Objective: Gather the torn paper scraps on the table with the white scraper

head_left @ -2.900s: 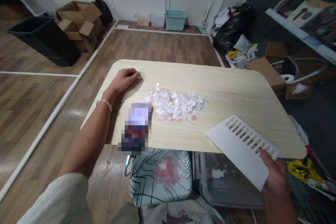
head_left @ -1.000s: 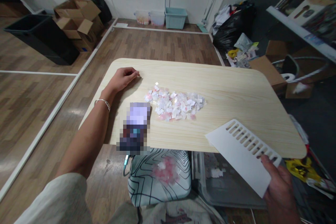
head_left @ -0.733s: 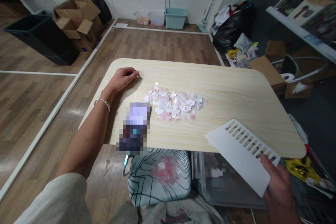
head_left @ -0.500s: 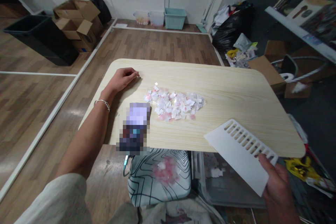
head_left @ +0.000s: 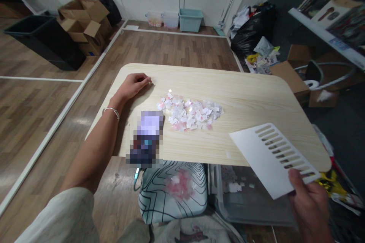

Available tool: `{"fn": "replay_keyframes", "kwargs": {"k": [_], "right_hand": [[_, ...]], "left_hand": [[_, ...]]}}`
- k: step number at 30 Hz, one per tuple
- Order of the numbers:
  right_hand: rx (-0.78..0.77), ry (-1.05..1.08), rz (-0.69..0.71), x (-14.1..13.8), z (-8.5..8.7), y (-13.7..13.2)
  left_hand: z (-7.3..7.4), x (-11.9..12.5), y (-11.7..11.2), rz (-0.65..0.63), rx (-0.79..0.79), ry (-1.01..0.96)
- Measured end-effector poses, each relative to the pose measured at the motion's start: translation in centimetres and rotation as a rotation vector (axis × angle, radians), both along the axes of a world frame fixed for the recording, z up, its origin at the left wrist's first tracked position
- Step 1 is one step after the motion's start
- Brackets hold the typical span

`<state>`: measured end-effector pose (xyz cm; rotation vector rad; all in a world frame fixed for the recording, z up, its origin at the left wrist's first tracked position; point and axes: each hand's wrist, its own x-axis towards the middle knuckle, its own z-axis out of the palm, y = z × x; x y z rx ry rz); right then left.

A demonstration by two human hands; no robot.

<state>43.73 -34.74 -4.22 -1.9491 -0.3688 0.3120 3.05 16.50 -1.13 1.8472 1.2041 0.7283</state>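
Note:
My right hand [head_left: 309, 193] grips the slotted edge of a flat white scraper [head_left: 265, 155], thumb on top. The scraper is tilted above the right front edge of the pale wooden table [head_left: 251, 91], partly over a clear plastic bin [head_left: 256, 212]. Small white and pinkish paper scraps [head_left: 191, 114] lie in a loose heap at mid-table. On the far left of the tabletop rests my left hand [head_left: 137, 83], its fingers curled in and nothing visible in them. A phone [head_left: 146, 136], blurred out, lies between my left forearm and the heap.
Below the table's front edge, a patterned pouch [head_left: 173, 193] bears a pinkish patch. Scraps lie in the clear bin. On the floor stand a black bin [head_left: 42, 41], cardboard boxes [head_left: 85, 26] and a teal tub [head_left: 190, 21]. Black bags [head_left: 253, 26] and a shelf [head_left: 327, 38] are at right.
My right hand has moved the scraper right and slightly up, away from the heap. A small pale scrap on the table near the front edge now shows. My left hand stays in place.

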Motion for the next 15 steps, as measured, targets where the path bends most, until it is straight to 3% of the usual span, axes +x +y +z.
{"fn": "replay_keyframes", "kwargs": {"k": [3,5,11,15], "right_hand": [[-0.024,-0.072,-0.054,0.3,1.1,-0.7],[-0.008,-0.213,0.01,0.4,2.0,-0.9],[0.106,-0.502,0.323,-0.1,3.6,1.2],[0.308,-0.448,0.613,-1.4,4.6,4.5]], "left_hand": [[-0.1,-0.1,0.1,-0.001,-0.008,0.002],[-0.1,-0.1,0.1,0.003,-0.012,0.003],[0.0,-0.1,0.1,-0.003,0.013,0.003],[-0.1,0.0,0.0,-0.002,0.013,-0.013]]}}
